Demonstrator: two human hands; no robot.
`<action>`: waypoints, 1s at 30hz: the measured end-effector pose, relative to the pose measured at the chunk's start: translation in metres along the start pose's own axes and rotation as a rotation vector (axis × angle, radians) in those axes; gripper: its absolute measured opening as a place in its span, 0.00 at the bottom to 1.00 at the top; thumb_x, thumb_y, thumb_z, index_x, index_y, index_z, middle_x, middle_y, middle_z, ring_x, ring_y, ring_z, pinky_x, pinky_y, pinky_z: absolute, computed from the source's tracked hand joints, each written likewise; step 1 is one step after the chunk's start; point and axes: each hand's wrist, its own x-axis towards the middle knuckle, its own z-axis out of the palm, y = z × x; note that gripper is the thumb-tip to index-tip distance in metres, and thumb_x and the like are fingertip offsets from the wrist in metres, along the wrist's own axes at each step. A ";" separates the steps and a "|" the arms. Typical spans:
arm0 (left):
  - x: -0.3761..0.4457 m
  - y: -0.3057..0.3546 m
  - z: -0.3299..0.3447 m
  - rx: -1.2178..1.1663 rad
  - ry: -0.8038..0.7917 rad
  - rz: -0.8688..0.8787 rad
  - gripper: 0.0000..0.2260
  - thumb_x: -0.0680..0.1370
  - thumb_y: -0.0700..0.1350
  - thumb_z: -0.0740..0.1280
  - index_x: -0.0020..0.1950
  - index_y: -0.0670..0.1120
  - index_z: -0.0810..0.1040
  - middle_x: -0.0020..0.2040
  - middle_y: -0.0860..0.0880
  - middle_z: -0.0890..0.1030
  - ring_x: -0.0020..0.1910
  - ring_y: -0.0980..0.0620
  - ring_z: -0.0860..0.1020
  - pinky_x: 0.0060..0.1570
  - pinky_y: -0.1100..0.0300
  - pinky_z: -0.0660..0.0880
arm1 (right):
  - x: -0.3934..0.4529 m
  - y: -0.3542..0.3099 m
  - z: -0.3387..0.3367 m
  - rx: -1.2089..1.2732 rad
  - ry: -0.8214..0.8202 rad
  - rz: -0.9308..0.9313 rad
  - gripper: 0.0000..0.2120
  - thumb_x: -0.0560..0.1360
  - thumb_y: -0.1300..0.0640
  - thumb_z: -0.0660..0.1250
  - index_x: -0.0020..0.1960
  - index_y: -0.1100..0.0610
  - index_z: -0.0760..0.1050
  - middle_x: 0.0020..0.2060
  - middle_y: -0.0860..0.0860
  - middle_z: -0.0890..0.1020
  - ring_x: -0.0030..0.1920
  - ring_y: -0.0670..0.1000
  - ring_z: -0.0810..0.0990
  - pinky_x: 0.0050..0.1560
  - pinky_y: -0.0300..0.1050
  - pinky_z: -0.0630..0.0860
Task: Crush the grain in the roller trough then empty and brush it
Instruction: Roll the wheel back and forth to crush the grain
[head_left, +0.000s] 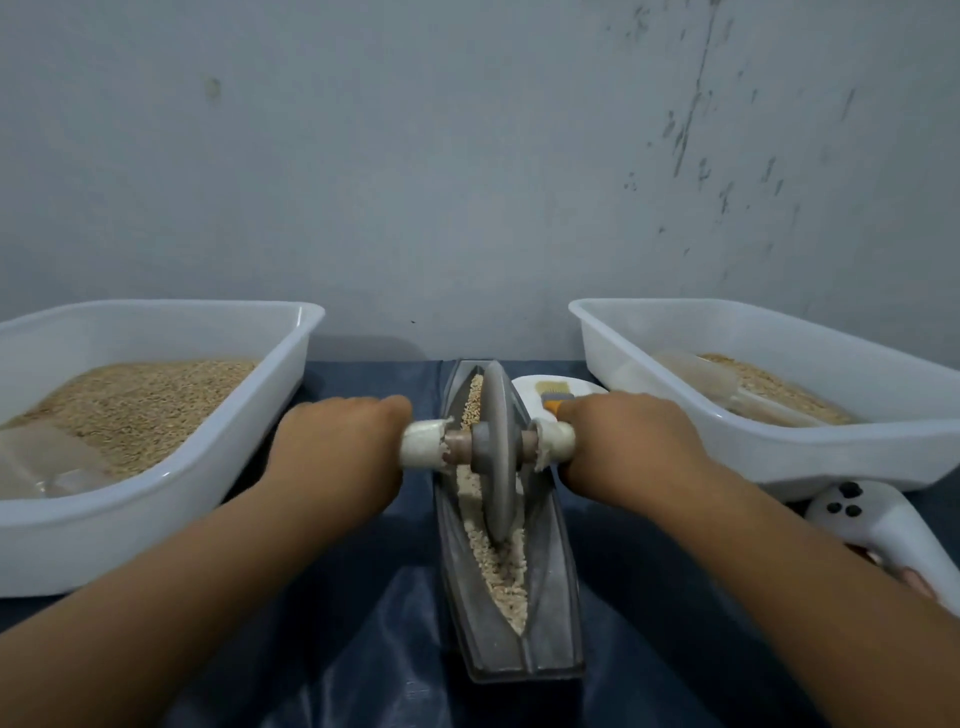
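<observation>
No readable text, labels or numbers.

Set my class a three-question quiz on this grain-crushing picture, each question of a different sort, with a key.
1. True or false: both hands grip the white handles of the roller wheel.
2. Multiple choice: where does the brush lie? A) in the left tub B) on a white plate behind the right hand C) inside the trough
3. Fill the gap: the grain in the trough near the camera looks ____ than the grain at the far end.

Key:
1. True: the left hand and the right hand each hold a handle.
2. B: on the plate.
3. Paler and more broken.
</observation>
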 end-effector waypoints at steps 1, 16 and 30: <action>0.010 -0.001 0.007 -0.015 -0.007 -0.012 0.10 0.72 0.49 0.67 0.40 0.54 0.65 0.31 0.54 0.69 0.33 0.52 0.72 0.33 0.59 0.68 | 0.012 0.000 0.005 -0.001 0.025 0.014 0.06 0.67 0.54 0.63 0.43 0.47 0.74 0.32 0.45 0.74 0.31 0.47 0.69 0.28 0.40 0.60; 0.039 -0.005 0.028 -0.018 0.052 -0.007 0.08 0.71 0.46 0.67 0.40 0.52 0.67 0.32 0.54 0.70 0.33 0.48 0.74 0.34 0.57 0.71 | 0.044 0.003 0.023 -0.022 0.189 -0.022 0.11 0.66 0.53 0.65 0.33 0.49 0.62 0.27 0.45 0.68 0.29 0.49 0.68 0.28 0.41 0.57; -0.036 0.001 -0.030 0.048 -0.001 -0.001 0.13 0.71 0.52 0.67 0.38 0.57 0.61 0.30 0.55 0.68 0.29 0.59 0.67 0.27 0.64 0.60 | -0.046 0.001 -0.034 0.008 -0.055 -0.075 0.07 0.66 0.51 0.65 0.36 0.48 0.66 0.31 0.46 0.74 0.31 0.46 0.71 0.28 0.40 0.61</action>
